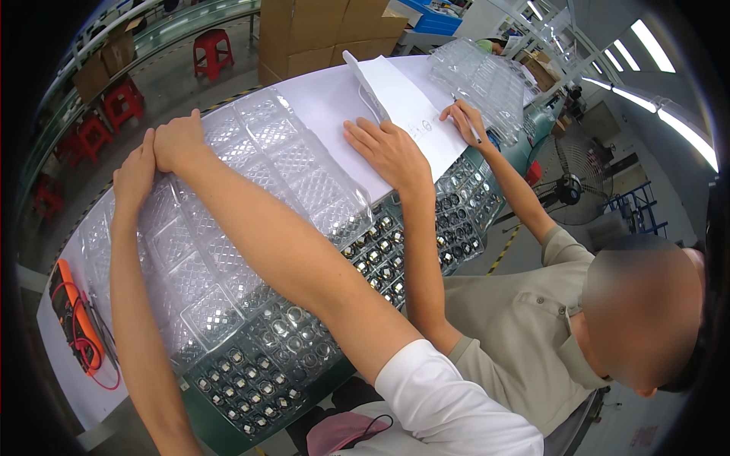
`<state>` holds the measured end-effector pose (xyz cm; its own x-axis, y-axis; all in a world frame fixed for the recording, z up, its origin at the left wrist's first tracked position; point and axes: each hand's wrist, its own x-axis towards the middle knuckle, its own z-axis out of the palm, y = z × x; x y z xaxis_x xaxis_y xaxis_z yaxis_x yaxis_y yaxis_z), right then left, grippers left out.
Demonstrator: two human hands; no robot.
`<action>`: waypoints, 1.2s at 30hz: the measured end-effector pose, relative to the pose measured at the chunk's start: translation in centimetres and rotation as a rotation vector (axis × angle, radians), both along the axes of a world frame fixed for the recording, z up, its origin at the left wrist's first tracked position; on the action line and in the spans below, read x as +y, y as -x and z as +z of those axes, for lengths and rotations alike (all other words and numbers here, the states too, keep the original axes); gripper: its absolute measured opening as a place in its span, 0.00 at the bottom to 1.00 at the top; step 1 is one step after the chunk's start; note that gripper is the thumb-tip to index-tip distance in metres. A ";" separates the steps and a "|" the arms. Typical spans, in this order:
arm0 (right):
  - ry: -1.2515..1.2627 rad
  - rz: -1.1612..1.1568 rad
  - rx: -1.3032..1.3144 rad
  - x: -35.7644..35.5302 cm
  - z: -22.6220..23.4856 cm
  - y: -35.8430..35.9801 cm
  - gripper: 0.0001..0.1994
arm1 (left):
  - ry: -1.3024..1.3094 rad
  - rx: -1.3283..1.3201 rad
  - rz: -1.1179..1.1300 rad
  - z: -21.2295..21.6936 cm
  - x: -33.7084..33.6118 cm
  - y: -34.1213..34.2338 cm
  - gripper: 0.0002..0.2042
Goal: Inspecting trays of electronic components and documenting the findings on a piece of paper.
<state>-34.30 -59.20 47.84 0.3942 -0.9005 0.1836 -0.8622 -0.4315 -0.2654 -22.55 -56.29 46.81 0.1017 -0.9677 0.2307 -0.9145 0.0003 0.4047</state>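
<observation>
My two hands meet at the far left edge of the clear plastic compartment trays (217,201). My right hand (180,142) is closed, its fingers curled down out of sight and its thumb side up. Pressed against it, my left hand (135,178) bends its fingers the same way. Both are at the trays' edge, but what their fingertips grip is hidden. My right forearm crosses above the trays. Closer to me lies a clear tray of small round black parts with pale square tops (247,387). Similar filled trays (380,247) continue to the right.
An orange multimeter (76,319) with red and black leads lies at the left. On my right, a co-worker's hand (395,156) rests by a white paper (411,114); their other hand (464,124) holds a pen. More clear trays (479,83), cardboard boxes (327,34) and a fan (566,182) stand beyond.
</observation>
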 end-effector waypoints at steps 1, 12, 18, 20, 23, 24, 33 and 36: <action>-0.012 -0.001 -0.001 0.0 0.0 0.0 0.15 | 0.000 0.000 0.000 0.1 0.0 0.0 0.32; -0.010 0.000 0.000 0.1 0.2 -0.3 0.14 | -0.042 -0.037 0.008 0.3 0.1 -0.3 0.32; -0.004 -0.005 0.003 0.1 0.3 -0.2 0.14 | -0.030 -0.053 0.016 0.3 0.1 -0.1 0.31; -0.012 -0.011 0.007 0.0 0.2 0.0 0.14 | -0.053 -0.035 0.019 0.3 -0.2 0.0 0.31; 0.003 0.003 0.007 0.1 0.4 -0.2 0.14 | -0.038 -0.042 0.007 0.0 -0.3 -0.6 0.31; -0.011 0.002 0.015 0.1 0.5 -0.4 0.14 | -0.001 -0.063 -0.015 -0.1 -0.2 -0.9 0.30; 0.065 0.001 -0.023 0.1 -0.4 0.1 0.13 | -0.030 -0.051 0.019 0.2 0.1 0.2 0.30; 0.058 0.004 -0.035 0.2 -0.5 -0.1 0.13 | -0.046 -0.043 0.032 0.5 0.4 0.4 0.30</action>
<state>-34.25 -59.03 47.35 0.3898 -0.8866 0.2490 -0.8512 -0.4501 -0.2700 -22.96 -55.87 47.34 0.1240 -0.9737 0.1911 -0.9304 -0.0472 0.3636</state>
